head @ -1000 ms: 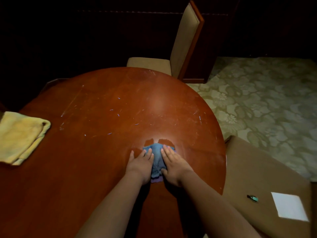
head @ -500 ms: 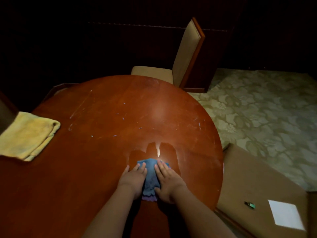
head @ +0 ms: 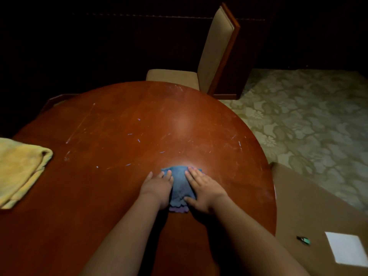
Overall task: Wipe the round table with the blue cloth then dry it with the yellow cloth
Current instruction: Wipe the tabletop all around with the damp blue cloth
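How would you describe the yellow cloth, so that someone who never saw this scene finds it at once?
Start at the round table, the reddish-brown wooden one that fills most of the view. Follow its left side to the picture's edge, where the yellow cloth lies folded with no hand on it. The blue cloth, its only neighbour, is smaller and pressed flat under both hands.

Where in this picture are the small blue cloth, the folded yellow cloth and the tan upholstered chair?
Small blue cloth (head: 180, 183): head view, on the bare middle between the hands.
Folded yellow cloth (head: 19, 168): head view, on its top layer.
Tan upholstered chair (head: 216, 50): head view, on the padded backrest.
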{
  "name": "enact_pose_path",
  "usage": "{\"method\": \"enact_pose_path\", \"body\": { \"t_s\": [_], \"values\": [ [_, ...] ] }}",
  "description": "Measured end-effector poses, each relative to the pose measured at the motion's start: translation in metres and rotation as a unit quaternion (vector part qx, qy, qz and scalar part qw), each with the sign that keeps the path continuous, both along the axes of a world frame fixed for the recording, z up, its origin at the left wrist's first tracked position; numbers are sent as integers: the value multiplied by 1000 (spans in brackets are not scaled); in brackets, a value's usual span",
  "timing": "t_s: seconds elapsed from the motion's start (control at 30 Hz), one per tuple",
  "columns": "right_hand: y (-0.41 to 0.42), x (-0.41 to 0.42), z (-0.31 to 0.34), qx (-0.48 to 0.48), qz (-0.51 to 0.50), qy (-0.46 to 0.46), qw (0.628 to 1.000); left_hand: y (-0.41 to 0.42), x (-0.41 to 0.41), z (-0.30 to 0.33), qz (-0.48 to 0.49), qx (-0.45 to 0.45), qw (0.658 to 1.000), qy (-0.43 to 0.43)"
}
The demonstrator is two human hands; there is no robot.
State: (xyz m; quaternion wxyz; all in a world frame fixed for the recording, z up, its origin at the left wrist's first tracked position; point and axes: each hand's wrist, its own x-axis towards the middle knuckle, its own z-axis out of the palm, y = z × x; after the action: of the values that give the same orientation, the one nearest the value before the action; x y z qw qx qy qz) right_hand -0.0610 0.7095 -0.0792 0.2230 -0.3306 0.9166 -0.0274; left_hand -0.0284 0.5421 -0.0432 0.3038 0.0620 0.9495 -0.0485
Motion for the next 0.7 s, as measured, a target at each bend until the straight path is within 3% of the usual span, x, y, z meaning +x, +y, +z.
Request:
{"method": "enact_pose_path", "body": {
  "t_s": [0.33,0.7],
  "values": [
    [56,72,5,4,-64,-22,998,62,53,6,-55,-36,998,-5],
    [87,157,11,10,-27,-21,999,92,144,9,-49,-32,998,-18]
  ]
}}
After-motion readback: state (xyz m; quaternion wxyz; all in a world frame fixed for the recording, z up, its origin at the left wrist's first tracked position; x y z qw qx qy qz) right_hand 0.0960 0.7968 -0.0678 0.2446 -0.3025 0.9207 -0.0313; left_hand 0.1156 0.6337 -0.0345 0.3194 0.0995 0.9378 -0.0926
